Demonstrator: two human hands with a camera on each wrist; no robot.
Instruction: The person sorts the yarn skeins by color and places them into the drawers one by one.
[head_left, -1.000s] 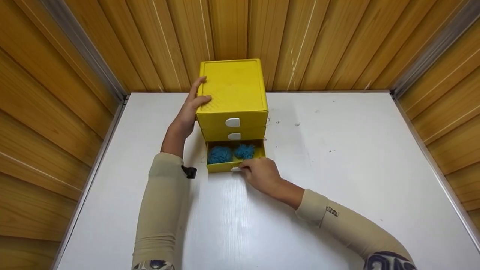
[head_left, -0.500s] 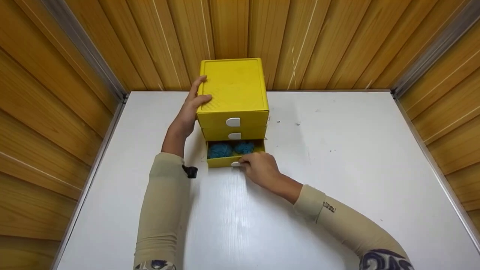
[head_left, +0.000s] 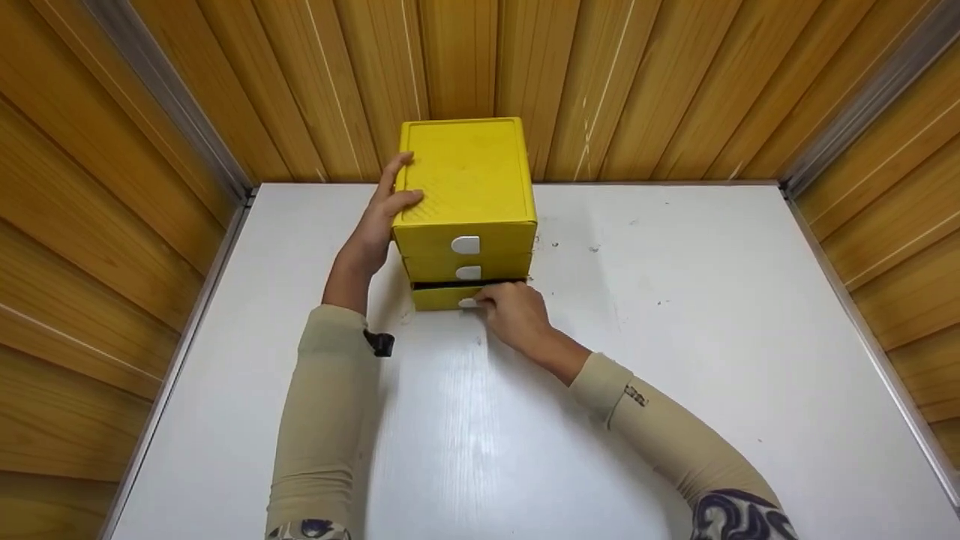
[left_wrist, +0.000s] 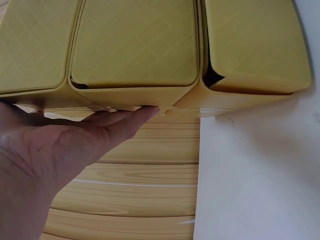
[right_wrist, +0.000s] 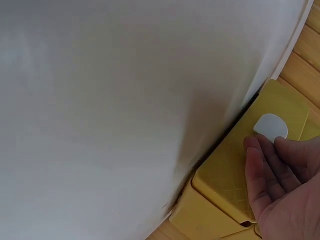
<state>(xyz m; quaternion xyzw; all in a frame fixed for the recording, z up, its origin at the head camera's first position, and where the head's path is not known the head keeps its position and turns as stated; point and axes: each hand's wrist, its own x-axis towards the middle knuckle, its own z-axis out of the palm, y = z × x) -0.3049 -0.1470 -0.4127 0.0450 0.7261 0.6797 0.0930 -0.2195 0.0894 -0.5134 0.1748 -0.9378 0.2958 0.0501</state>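
A yellow three-drawer storage box [head_left: 465,169] stands at the back of the white table, with a white handle on each drawer front. The bottom drawer [head_left: 435,301] juts out slightly, leaving a narrow dark gap along its top; its contents are hidden. My right hand [head_left: 517,315] pinches that drawer's white handle [right_wrist: 272,126] between thumb and fingers. Against the box's left side lies my left hand [head_left: 375,221], thumb over the top edge. In the left wrist view its fingers [left_wrist: 117,127] stretch fairly straight along the side wall.
Wood-patterned panels [head_left: 457,60] rise behind the table [head_left: 675,360] and on both sides, with metal strips at the corners. The box stands close to the back panel. A black clip [head_left: 380,344] sits at the left sleeve's cuff.
My right hand has pushed the bottom drawer inward, away from me, and the two blue yarn balls inside it have gone out of sight. The left hand has stayed in place on the box.
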